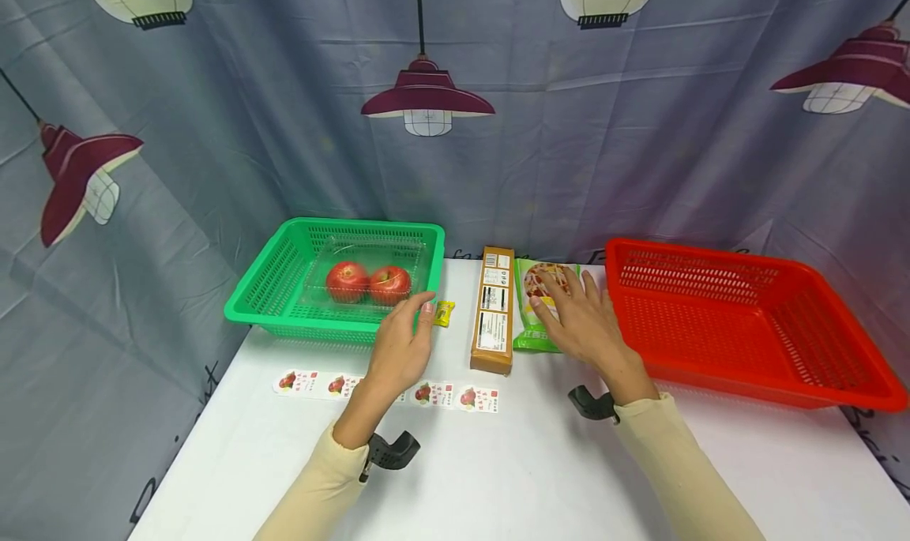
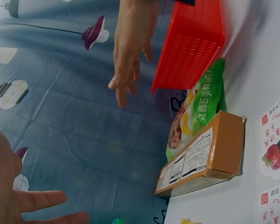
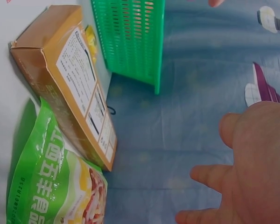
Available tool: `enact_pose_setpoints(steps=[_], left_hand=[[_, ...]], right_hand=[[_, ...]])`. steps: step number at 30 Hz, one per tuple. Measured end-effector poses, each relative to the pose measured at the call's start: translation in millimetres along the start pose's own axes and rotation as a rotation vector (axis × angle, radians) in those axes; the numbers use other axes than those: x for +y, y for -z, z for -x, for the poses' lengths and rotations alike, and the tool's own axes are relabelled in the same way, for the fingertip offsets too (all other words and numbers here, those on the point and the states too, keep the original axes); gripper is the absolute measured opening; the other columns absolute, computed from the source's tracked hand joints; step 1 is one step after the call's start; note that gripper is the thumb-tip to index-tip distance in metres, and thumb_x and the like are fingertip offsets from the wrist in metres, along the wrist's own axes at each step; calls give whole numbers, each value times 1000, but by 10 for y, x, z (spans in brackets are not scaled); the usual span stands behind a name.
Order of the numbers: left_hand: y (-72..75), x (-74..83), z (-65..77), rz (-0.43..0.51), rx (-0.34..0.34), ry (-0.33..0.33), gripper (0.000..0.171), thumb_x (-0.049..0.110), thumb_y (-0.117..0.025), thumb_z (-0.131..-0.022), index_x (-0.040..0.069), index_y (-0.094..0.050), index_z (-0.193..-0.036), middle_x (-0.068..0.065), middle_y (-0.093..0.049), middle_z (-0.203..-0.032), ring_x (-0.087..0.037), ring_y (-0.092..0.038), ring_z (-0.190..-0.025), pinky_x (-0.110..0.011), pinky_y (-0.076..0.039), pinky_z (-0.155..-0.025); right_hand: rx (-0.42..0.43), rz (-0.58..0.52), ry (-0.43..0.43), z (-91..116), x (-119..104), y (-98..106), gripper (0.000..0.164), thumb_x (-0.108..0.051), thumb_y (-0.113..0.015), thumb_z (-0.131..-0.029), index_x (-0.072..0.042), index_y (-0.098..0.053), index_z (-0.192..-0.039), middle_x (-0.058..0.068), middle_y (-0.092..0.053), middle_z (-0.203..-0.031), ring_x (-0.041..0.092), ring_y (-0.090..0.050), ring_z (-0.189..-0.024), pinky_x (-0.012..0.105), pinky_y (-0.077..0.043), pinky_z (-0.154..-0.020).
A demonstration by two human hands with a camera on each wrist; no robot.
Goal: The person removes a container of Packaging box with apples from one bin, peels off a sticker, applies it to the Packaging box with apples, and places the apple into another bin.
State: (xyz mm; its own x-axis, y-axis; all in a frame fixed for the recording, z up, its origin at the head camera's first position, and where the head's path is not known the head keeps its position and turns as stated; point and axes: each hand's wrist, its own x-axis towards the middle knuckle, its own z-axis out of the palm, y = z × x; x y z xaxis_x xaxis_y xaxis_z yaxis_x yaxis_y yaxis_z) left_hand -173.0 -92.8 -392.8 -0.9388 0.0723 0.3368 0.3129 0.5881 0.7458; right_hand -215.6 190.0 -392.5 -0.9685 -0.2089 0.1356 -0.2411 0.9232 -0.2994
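Note:
My left hand is raised near the front right corner of the green basket, fingers loosely extended and holding nothing. Inside that basket, two red apples show through a clear plastic container. A small yellow packet lies just right of the basket. With its fingers spread, my right hand is over the green food bag and partly hides it; the right wrist view shows nothing in its grasp. Left of the bag lies a long brown carton with white labels.
A red basket stands at the right, with no contents visible. Along the table, a strip of apple stickers lies in front of the green basket, partly hidden by my left arm. Behind everything hangs a grey curtain printed with lamps.

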Motion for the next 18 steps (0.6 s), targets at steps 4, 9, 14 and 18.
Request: enact_pose_setpoints(steps=[4, 9, 14, 18], left_hand=[[56, -30, 58, 34, 14, 3, 40, 28, -37, -108, 6, -58, -133, -13, -60, -128, -31, -54, -121, -50, -41, -99], [85, -54, 148, 76, 25, 23, 40, 27, -36, -107, 5, -60, -130, -10, -61, -127, -27, -56, -115, -48, -45, -93], [77, -70, 213, 102, 41, 19, 38, 24, -38, -107, 2, -64, -123, -11, -65, -119, -23, -59, -109, -46, -46, -90], [80, -91, 272, 105, 39, 38, 36, 22, -39, -106, 3, -68, -113, -11, -68, -109, -24, -61, -102, -45, -47, -86]], right_hand=[[-2, 6, 1, -3, 5, -12, 67, -55, -35, -101, -14, -32, -154, 25, -21, -156, 53, -8, -141, 70, -2, -108], [5, 5, 16, -2, 9, -36, 66, -54, -35, -102, -14, -32, -154, 26, -22, -156, 53, -10, -141, 70, -4, -107], [10, -1, 22, -3, 5, -49, 67, -54, -35, -102, -13, -30, -154, 25, -21, -156, 52, -11, -141, 71, -4, -107], [19, -5, 27, -10, -3, -47, 68, -55, -35, -101, -14, -28, -155, 24, -21, -156, 52, -12, -141, 72, -5, -106]])
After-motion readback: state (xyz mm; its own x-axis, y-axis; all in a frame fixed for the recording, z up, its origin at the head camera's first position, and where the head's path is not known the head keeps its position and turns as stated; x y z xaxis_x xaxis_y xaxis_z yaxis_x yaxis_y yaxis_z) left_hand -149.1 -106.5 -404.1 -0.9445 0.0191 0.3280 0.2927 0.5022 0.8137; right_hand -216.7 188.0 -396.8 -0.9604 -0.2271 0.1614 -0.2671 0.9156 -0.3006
